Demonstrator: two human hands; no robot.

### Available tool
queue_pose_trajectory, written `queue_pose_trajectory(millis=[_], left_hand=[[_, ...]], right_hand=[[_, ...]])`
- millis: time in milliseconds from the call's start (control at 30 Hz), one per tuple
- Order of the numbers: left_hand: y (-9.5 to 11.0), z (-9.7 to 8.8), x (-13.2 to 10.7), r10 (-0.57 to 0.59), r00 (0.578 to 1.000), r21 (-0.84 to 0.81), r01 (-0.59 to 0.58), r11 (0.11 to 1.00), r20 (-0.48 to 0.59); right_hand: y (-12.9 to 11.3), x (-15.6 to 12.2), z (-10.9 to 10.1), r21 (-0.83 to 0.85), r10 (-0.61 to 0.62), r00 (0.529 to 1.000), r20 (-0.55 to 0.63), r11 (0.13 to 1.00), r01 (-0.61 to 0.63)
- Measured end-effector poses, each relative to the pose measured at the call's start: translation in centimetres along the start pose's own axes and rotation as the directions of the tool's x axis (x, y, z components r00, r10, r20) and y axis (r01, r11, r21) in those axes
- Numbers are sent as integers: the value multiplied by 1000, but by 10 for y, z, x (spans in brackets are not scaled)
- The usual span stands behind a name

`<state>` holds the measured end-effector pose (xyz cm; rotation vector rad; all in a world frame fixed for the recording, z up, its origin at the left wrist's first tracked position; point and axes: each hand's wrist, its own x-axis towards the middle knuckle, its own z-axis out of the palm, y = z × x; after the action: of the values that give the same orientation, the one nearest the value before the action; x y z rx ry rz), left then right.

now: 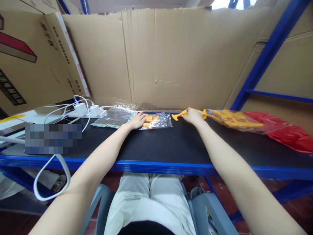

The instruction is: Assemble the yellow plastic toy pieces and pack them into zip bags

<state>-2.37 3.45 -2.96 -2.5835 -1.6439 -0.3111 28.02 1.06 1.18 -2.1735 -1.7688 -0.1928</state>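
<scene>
My left hand (137, 121) lies flat with its fingers stretched out on a clear plastic bag (165, 121). Inside that bag are orange-yellow plastic pieces (151, 120), partly under the hand. To the right, my right hand (194, 117) is closed around a yellow plastic piece (178, 115), whose ends stick out on both sides; its exact kind I cannot make out. Just beyond it is another clear bag holding several yellow plastic pieces (232, 119). Its left end comes close to my right hand.
A red plastic bag (287, 132) lies at the right end of the black tabletop (161, 147). White chargers in a power strip (95, 111) and cables sit at the left. Cardboard (176, 58) walls the back, and a blue post (269, 52) rises at right.
</scene>
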Motion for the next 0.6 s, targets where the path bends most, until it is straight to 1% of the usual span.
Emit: queue_pose_trajectory(millis=[100, 233, 300, 367, 467, 533, 600], left_hand=[[1, -1, -1, 5, 1000, -3, -5, 1000, -1], [1, -2, -1, 2, 1000, -14, -2, 1000, 1], [2, -3, -2, 0, 1000, -8, 0, 1000, 9], [3, -4, -2, -4, 1000, 0, 4, 1000, 15], [4, -5, -3, -8, 1000, 5, 8, 1000, 16], [4, -5, -3, -10, 1000, 3, 10, 1000, 16], [4, -4, -3, -14, 1000, -2, 14, 1000, 17]], right_hand=[[0, -4, -9, -33, -27, 999, 35, 999, 28], [-1, -13, -24, -113, -44, 980, 196, 991, 67], [-1, -15, -31, -126, -36, 973, 228, 990, 67], [0, -16, -35, -119, -16, 983, 185, 992, 38], [1, -14, -37, -54, 20, 999, 28, 998, -18], [0, -13, -37, 9, 23, 997, -72, 1000, -22], [-1, -12, -35, 64, 9, 989, -150, 998, 1]])
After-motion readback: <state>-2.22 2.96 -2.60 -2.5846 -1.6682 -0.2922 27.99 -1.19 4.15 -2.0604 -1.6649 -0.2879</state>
